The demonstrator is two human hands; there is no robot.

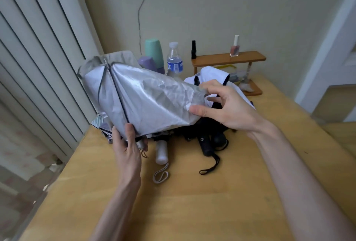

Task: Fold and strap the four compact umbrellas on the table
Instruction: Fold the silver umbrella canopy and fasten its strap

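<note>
One silver-grey compact umbrella of crinkled fabric is held up off the pale wooden surface. Its long axis slants from the tip at upper left down to the left hand, which grips the bunched lower end near the handle. From that shaft line the loose canopy flares out to the right, where the right hand pinches its far edge between thumb and fingertips. The slack fabric thus lies on the right hand's side and, as I judge it, must be gathered leftward round the shaft before any strap can close. Below and beyond it the other umbrellas lie in a loose heap on the surface: a white-and-navy canopy, a black-handled umbrella with a black wrist loop and a white-handled umbrella with a pale loop. Against the cream, cracked wall stand a small brown wooden shelf, a mint-green tumbler, a clear water bottle and a pink nail-polish bottle.
</note>
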